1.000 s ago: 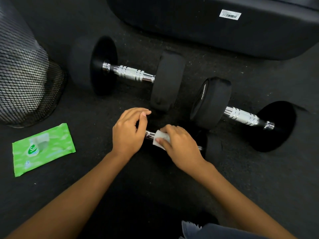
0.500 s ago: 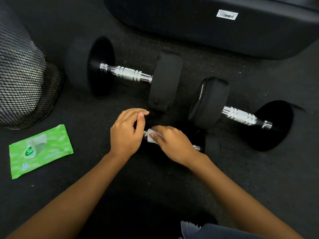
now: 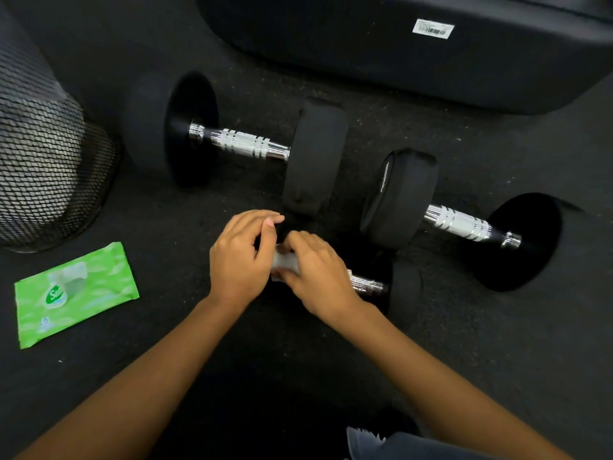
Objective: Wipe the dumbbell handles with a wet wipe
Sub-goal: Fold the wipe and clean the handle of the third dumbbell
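Right grip pinches the limp wet wipe round the near dumbbell at its knurled handle; heavy, it should stay put; left grip curls over the dark end, hold unclear.

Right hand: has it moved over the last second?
Yes. The right hand with the wipe has slid left along the near dumbbell's handle, toward the left hand, baring more chrome beside the right weight head.

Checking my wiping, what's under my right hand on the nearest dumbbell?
A white wet wipe held round the chrome handle; bare handle shows toward the black end weight. The stretch beneath the right hand is covered, and the left hand hides the other end.
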The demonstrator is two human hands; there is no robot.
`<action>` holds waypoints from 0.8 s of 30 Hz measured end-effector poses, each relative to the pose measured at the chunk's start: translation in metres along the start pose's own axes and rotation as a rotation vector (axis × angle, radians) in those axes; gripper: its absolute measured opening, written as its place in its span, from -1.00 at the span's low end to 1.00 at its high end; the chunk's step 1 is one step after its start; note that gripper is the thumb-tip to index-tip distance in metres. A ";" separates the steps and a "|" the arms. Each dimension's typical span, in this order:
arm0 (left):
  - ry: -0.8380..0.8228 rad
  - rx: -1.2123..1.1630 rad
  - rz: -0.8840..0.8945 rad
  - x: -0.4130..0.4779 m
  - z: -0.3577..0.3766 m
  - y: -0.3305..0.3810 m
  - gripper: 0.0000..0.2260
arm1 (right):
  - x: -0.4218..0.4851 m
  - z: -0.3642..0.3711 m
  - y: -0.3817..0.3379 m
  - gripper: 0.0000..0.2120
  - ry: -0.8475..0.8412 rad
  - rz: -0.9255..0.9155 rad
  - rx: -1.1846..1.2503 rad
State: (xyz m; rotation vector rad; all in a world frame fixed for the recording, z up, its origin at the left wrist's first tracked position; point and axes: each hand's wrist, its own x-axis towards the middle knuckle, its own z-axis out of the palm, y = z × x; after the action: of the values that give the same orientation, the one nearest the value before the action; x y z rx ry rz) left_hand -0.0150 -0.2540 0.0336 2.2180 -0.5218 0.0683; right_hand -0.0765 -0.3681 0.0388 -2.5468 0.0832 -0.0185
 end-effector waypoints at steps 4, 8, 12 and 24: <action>-0.008 0.008 0.003 0.000 -0.001 -0.001 -0.66 | -0.005 0.013 -0.007 -0.82 0.117 -0.084 -0.179; -0.013 0.014 0.002 0.000 -0.001 -0.003 -0.67 | -0.012 0.012 0.000 -0.87 0.124 -0.183 -0.309; -0.006 0.014 0.004 0.000 -0.001 -0.002 -0.67 | -0.024 -0.001 0.014 -0.74 0.107 -0.122 -0.213; 0.001 0.012 0.002 0.000 -0.001 -0.002 -0.67 | 0.011 -0.010 -0.002 -0.74 -0.307 0.171 0.067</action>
State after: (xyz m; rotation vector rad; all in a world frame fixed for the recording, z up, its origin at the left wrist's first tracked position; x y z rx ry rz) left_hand -0.0139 -0.2529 0.0328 2.2288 -0.5242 0.0734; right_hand -0.0660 -0.3729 0.0479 -2.4365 0.1754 0.4271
